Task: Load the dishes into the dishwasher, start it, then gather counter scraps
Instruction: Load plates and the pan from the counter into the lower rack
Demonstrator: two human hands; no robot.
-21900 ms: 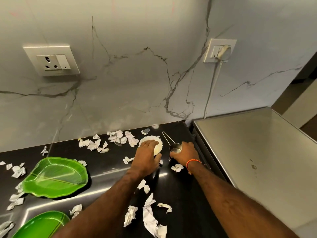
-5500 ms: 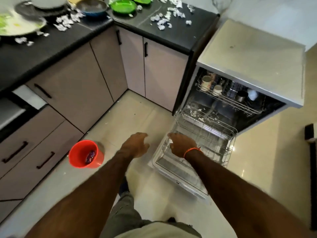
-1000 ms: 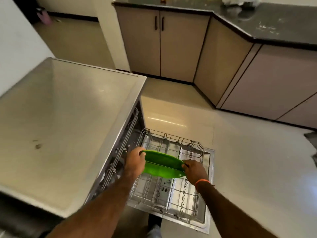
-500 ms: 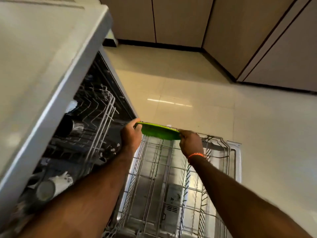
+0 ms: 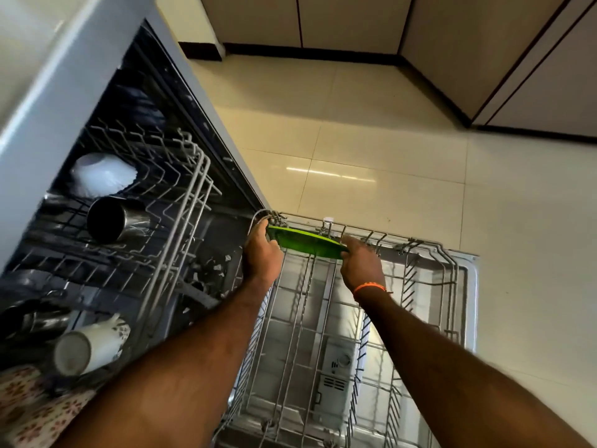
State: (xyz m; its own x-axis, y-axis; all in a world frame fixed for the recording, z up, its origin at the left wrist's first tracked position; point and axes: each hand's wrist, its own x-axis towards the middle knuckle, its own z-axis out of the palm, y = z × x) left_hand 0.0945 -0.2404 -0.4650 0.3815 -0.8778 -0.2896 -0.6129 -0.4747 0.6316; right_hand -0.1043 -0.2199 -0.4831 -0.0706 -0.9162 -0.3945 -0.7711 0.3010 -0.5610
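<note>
A green leaf-shaped plate (image 5: 305, 242) is held edge-on between both hands at the far end of the pulled-out lower rack (image 5: 416, 250). My left hand (image 5: 262, 253) grips its left end, next to the rack's far left corner. My right hand (image 5: 360, 265), with an orange band on the wrist, grips its right end. The plate sits low, among the rack's far wires. The dishwasher (image 5: 42, 101) stands open on the left. Its upper rack (image 5: 181, 202) holds a white bowl (image 5: 103, 174), a steel cup (image 5: 113, 218) and a white mug (image 5: 87, 347).
The open dishwasher door (image 5: 468, 286) lies flat under the lower rack, above the cream tiled floor (image 5: 371, 140). Beige cabinet doors (image 5: 355, 21) run along the far wall and right side. A patterned cloth (image 5: 29, 405) shows at the bottom left.
Both hands have carried the green plate lower and toward the far end of the lower rack, and my head has leaned in closer over the open dishwasher.
</note>
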